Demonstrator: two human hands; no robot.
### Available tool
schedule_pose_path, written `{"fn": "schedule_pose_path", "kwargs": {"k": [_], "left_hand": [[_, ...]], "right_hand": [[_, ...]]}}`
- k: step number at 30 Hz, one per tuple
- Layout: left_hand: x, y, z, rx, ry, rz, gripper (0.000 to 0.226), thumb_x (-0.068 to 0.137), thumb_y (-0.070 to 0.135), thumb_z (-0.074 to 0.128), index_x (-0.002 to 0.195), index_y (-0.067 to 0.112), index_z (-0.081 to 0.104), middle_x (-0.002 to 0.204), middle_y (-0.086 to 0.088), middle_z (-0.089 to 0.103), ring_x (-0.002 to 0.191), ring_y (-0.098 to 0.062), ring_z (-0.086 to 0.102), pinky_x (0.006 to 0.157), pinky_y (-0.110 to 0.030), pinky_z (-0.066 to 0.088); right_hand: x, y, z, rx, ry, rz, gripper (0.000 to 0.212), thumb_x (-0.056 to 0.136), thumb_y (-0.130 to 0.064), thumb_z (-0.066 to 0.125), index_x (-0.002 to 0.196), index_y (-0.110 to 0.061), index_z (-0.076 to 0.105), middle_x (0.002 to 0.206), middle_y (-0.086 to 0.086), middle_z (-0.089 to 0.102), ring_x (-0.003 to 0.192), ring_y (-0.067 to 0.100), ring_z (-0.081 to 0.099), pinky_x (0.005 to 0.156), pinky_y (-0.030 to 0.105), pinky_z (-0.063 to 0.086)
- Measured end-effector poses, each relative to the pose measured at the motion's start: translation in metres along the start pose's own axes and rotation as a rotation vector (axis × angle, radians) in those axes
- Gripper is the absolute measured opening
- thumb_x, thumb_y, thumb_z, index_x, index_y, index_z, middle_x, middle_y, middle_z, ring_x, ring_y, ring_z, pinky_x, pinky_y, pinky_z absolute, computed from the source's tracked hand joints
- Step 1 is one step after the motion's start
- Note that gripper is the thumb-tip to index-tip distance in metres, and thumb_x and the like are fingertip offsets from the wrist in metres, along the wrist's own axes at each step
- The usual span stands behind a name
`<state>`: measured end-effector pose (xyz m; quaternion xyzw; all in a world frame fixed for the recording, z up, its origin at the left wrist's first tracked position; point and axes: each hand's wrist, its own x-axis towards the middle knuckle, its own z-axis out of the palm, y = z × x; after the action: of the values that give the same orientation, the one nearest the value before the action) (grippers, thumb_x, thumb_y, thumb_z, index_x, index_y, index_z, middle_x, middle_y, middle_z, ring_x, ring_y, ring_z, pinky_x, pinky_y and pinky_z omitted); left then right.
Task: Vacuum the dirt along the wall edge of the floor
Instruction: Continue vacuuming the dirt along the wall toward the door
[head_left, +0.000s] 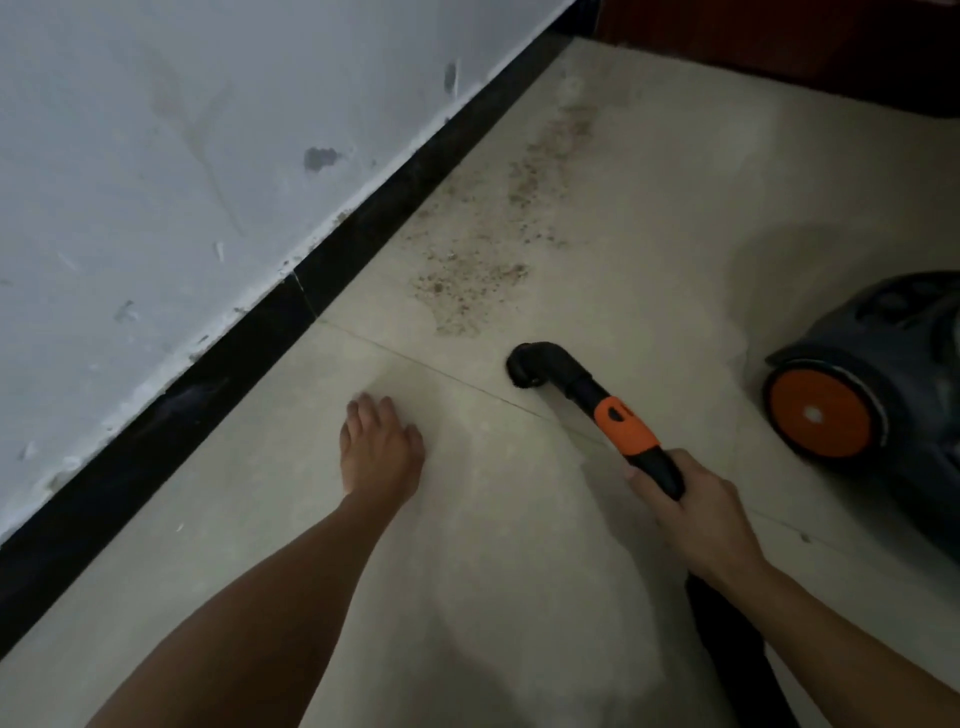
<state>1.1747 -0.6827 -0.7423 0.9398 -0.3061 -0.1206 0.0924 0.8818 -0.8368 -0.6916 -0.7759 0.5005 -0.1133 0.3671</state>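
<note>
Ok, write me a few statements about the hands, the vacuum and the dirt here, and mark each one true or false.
1. The right hand grips the vacuum wand. True.
2. The left hand holds a brush. False: it holds nothing and lies palm down on the floor.
3. The nozzle sits in the middle of the dirt. False: it is just short of the nearest edge of the dirt.
4. The vacuum body, with its orange wheel, stands to the right of the wand. True.
5. The skirting under the wall is white. False: it is black.
</note>
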Motion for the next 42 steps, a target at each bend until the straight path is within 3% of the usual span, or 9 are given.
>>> {"fn": "schedule_pose_path", "kwargs": {"k": [3,6,11,17,22,26,31,36,42], "left_hand": [[0.002,-0.002,0.014,0.011,0.03,-0.015,0.061,0.102,0.037,0.023,0.152,0.003,0.018,0.161,-0.022,0.008,0.149,-0.035,0.005,0.122,-0.043,0.006],[-0.003,-0.005,0.022,0.013,0.063,0.005,0.064,0.102,0.042,0.012,0.154,0.006,0.008,0.162,-0.019,-0.002,0.15,-0.03,-0.006,0.122,-0.04,-0.003],[-0.003,-0.007,0.021,0.011,0.069,0.003,0.065,0.102,0.045,0.011,0.156,0.01,0.006,0.162,-0.015,-0.007,0.15,-0.026,-0.011,0.12,-0.037,-0.008],[-0.002,-0.007,0.023,0.015,0.091,0.003,0.064,0.102,0.045,0.011,0.155,0.01,0.008,0.163,-0.016,-0.006,0.15,-0.027,-0.01,0.12,-0.037,-0.007],[-0.002,-0.009,0.026,0.031,0.084,0.007,0.066,0.101,0.048,0.006,0.155,0.011,0.004,0.162,-0.014,-0.009,0.149,-0.025,-0.014,0.12,-0.037,-0.008],[-0.003,-0.01,0.026,0.046,0.088,0.01,0.067,0.1,0.048,0.003,0.155,0.01,0.004,0.162,-0.015,-0.008,0.149,-0.026,-0.014,0.12,-0.037,-0.008],[-0.003,-0.009,0.024,0.034,0.077,0.004,0.065,0.101,0.046,0.006,0.155,0.01,0.004,0.162,-0.015,-0.008,0.15,-0.026,-0.013,0.121,-0.038,-0.006],[-0.004,-0.007,0.022,0.017,0.068,-0.002,0.065,0.101,0.046,0.007,0.155,0.01,0.002,0.162,-0.014,-0.01,0.149,-0.026,-0.014,0.122,-0.039,-0.005],[-0.003,-0.008,0.023,0.017,0.076,0.01,0.065,0.102,0.046,0.008,0.155,0.009,0.006,0.163,-0.015,-0.006,0.15,-0.027,-0.012,0.121,-0.037,-0.007]], "right_hand": [[0.035,-0.007,-0.006,0.007,0.149,0.054,0.025,0.087,-0.051,0.063,0.084,-0.026,0.057,0.068,0.003,0.062,0.065,0.024,0.061,0.053,0.031,0.044],[0.063,-0.025,0.001,0.009,0.14,0.035,0.029,0.086,-0.053,0.063,0.085,-0.025,0.057,0.069,0.007,0.062,0.064,0.027,0.062,0.057,0.036,0.05],[0.069,-0.042,0.028,-0.026,-0.054,-0.081,0.023,0.083,-0.05,0.065,0.086,-0.029,0.058,0.065,0.0,0.062,0.057,0.016,0.061,0.051,0.032,0.048],[0.133,-0.054,0.025,-0.023,0.154,0.022,0.037,0.085,-0.052,0.062,0.09,-0.015,0.059,0.078,0.016,0.064,0.073,0.037,0.064,0.069,0.049,0.056],[0.168,-0.082,0.025,-0.003,0.099,0.021,0.035,0.084,-0.051,0.062,0.091,-0.017,0.058,0.08,0.016,0.065,0.068,0.035,0.064,0.066,0.048,0.058],[0.143,-0.087,0.033,0.016,-0.036,-0.041,0.023,0.081,-0.042,0.069,0.081,-0.022,0.057,0.067,0.011,0.064,0.05,0.024,0.059,0.05,0.034,0.05],[0.083,-0.065,0.031,0.007,-0.048,-0.053,0.013,0.081,-0.036,0.068,0.085,-0.027,0.059,0.063,0.004,0.062,0.054,0.021,0.059,0.053,0.04,0.051],[0.043,-0.063,0.043,-0.045,-0.194,-0.121,0.015,0.078,-0.043,0.065,0.088,-0.036,0.056,0.06,-0.005,0.061,0.052,0.008,0.058,0.05,0.028,0.045],[0.092,-0.097,0.06,-0.115,0.053,-0.066,0.03,0.085,-0.043,0.064,0.104,-0.02,0.059,0.079,0.008,0.061,0.075,0.03,0.057,0.064,0.034,0.041]]}}
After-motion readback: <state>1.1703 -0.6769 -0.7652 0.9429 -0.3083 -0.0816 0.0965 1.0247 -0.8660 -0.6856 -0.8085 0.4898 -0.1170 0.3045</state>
